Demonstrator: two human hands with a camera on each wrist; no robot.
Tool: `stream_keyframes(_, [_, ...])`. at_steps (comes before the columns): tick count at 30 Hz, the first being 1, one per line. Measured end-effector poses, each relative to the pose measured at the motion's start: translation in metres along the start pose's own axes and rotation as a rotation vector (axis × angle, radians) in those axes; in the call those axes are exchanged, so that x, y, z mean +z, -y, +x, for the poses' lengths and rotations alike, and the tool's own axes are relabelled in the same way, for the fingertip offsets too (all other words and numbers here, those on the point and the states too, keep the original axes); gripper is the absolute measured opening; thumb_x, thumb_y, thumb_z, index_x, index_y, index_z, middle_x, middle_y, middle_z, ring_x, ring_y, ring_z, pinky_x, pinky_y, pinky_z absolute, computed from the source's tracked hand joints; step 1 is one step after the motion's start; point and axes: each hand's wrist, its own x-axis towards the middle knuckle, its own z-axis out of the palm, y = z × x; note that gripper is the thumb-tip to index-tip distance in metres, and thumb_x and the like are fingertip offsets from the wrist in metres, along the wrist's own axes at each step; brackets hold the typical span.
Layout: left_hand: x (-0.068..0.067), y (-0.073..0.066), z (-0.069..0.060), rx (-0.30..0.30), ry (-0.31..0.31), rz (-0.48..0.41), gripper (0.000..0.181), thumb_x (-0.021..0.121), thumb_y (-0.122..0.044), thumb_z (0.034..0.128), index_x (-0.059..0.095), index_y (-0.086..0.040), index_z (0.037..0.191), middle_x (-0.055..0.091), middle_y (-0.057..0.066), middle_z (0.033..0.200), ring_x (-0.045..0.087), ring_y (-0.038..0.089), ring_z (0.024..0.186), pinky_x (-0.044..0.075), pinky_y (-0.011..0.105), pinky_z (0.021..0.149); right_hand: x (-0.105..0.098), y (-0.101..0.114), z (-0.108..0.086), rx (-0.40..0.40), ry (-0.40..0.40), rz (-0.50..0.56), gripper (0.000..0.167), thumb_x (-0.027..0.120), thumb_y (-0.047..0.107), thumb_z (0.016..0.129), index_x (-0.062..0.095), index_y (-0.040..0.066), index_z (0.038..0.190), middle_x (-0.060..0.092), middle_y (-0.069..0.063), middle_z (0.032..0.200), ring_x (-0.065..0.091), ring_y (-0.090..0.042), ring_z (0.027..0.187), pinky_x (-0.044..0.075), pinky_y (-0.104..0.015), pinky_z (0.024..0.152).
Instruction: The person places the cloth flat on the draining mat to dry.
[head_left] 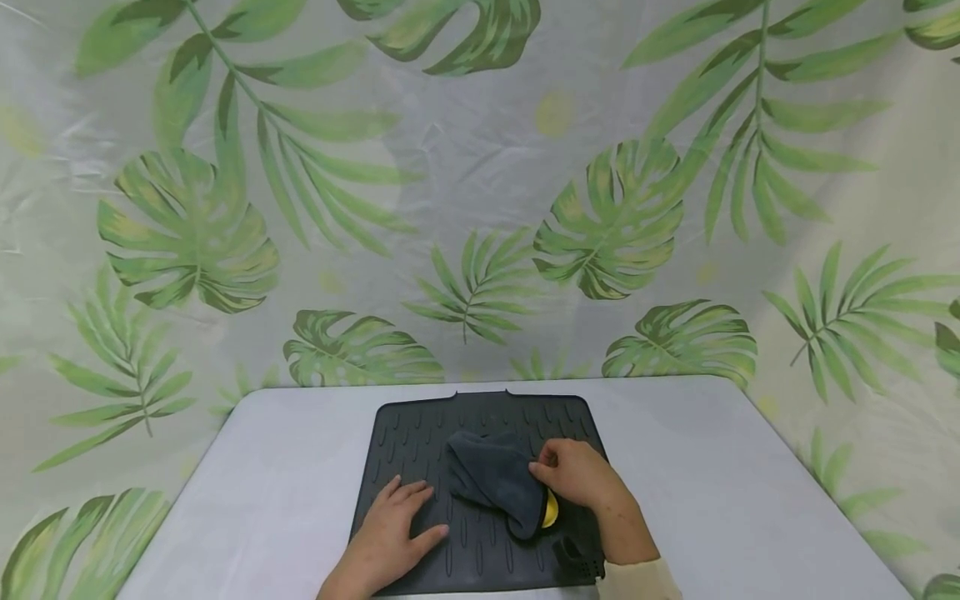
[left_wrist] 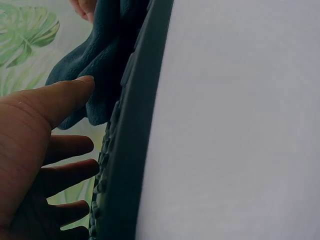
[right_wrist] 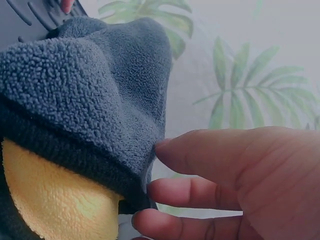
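The cloth point(head_left: 491, 475) is lying rumpled on the dark mat point(head_left: 480, 554), about its middle, and the mat is resting on the white table point(head_left: 690, 467). My left hand point(head_left: 390, 529) is reaching over the near left part of the mat; its fingers are standing apart and holding nothing, but whether they are pressing the mat, I cannot tell. My right hand point(head_left: 581, 475) is touching the right edge of the cloth with the thumb; whether thumb and fingers are really pinching it, I cannot tell. A yellow patch point(head_left: 551, 510) is showing at the near right edge. For good handling, I think I should be taking only the edge, softly, so the folds are not bunching, with the left fingers steadying the left side.
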Motion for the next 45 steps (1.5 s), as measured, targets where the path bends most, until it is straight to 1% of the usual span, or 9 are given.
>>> stream_keyframes(5, [0.001, -0.002, 0.001, -0.003, 0.033, 0.0, 0.065, 0.074, -0.047, 0.0912, 0.063, -0.001, 0.136, 0.057, 0.021, 0.146, 0.036, 0.057, 0.143, 0.034, 0.073, 0.111, 0.0, 0.0, -0.001, -0.001, 0.002, -0.021, 0.021, 0.074, 0.03, 0.094, 0.064, 0.017, 0.081, 0.057, 0.003, 0.068, 0.05, -0.014, 0.061, 0.04, -0.031, 0.057])
stream_keyframes(11, [0.001, -0.003, 0.002, 0.0, 0.046, -0.013, 0.065, 0.074, -0.045, 0.0916, 0.063, 0.001, 0.136, 0.055, 0.023, 0.146, 0.034, 0.058, 0.144, 0.031, 0.073, 0.113, 0.0, -0.001, 0.0, 0.003, -0.01, -0.083, 0.024, 0.074, 0.031, 0.093, 0.062, 0.015, 0.079, 0.057, 0.003, 0.068, 0.05, -0.014, 0.062, 0.041, -0.032, 0.058])
stream_keyframes(18, [0.005, -0.007, 0.003, 0.009, 0.059, -0.024, 0.068, 0.073, -0.046, 0.0923, 0.06, 0.001, 0.138, 0.054, 0.024, 0.148, 0.033, 0.059, 0.145, 0.027, 0.076, 0.113, 0.0, -0.001, 0.0, 0.029, -0.003, -0.11, 0.026, 0.074, 0.033, 0.092, 0.062, 0.014, 0.08, 0.057, 0.001, 0.07, 0.051, -0.015, 0.062, 0.041, -0.032, 0.057])
stream_keyframes(25, [0.01, -0.014, 0.003, -0.005, 0.074, -0.058, 0.069, 0.071, -0.049, 0.0932, 0.059, -0.002, 0.141, 0.052, 0.023, 0.15, 0.03, 0.058, 0.147, 0.024, 0.078, 0.113, 0.002, -0.002, 0.001, 0.052, 0.027, -0.106, 0.026, 0.073, 0.035, 0.093, 0.067, 0.011, 0.088, 0.063, -0.001, 0.076, 0.055, -0.016, 0.065, 0.045, -0.034, 0.059])
stream_keyframes(29, [0.011, -0.017, 0.004, 0.003, 0.082, -0.075, 0.068, 0.07, -0.049, 0.0937, 0.058, -0.002, 0.142, 0.052, 0.023, 0.151, 0.028, 0.059, 0.147, 0.023, 0.079, 0.112, 0.003, -0.003, 0.002, 0.057, 0.039, -0.116, 0.028, 0.073, 0.036, 0.093, 0.07, 0.007, 0.095, 0.068, -0.003, 0.083, 0.058, -0.017, 0.069, 0.05, -0.038, 0.063])
stream_keyframes(33, [0.013, -0.02, 0.005, 0.009, 0.087, -0.097, 0.068, 0.069, -0.049, 0.0943, 0.058, -0.002, 0.143, 0.053, 0.022, 0.15, 0.027, 0.058, 0.148, 0.022, 0.079, 0.113, 0.004, -0.004, 0.003, 0.065, 0.047, -0.117, 0.031, 0.073, 0.036, 0.093, 0.071, 0.006, 0.099, 0.071, -0.006, 0.088, 0.061, -0.018, 0.072, 0.053, -0.04, 0.066])
stream_keyframes(38, [0.012, -0.031, 0.009, 0.016, 0.073, -0.134, 0.069, 0.068, -0.048, 0.0957, 0.057, 0.0, 0.143, 0.054, 0.023, 0.149, 0.027, 0.057, 0.149, 0.022, 0.077, 0.115, 0.005, -0.003, 0.004, 0.072, 0.059, -0.1, 0.032, 0.073, 0.037, 0.093, 0.072, 0.006, 0.101, 0.071, -0.006, 0.091, 0.062, -0.018, 0.073, 0.054, -0.041, 0.068])
stream_keyframes(41, [0.013, -0.036, 0.01, 0.013, 0.058, -0.16, 0.068, 0.067, -0.048, 0.0968, 0.056, 0.001, 0.143, 0.054, 0.023, 0.148, 0.03, 0.055, 0.148, 0.026, 0.075, 0.115, 0.004, -0.002, 0.004, 0.064, 0.064, -0.091, 0.031, 0.073, 0.037, 0.093, 0.072, 0.007, 0.101, 0.071, -0.006, 0.091, 0.061, -0.017, 0.073, 0.053, -0.04, 0.068])
stream_keyframes(45, [0.019, -0.04, 0.015, -0.024, 0.006, -0.184, 0.06, 0.068, -0.044, 0.0969, 0.059, -0.002, 0.139, 0.058, 0.021, 0.145, 0.037, 0.05, 0.147, 0.036, 0.069, 0.113, 0.004, -0.002, 0.005, 0.051, 0.065, -0.083, 0.029, 0.074, 0.036, 0.093, 0.071, 0.007, 0.097, 0.069, -0.004, 0.086, 0.058, -0.016, 0.069, 0.051, -0.038, 0.065])
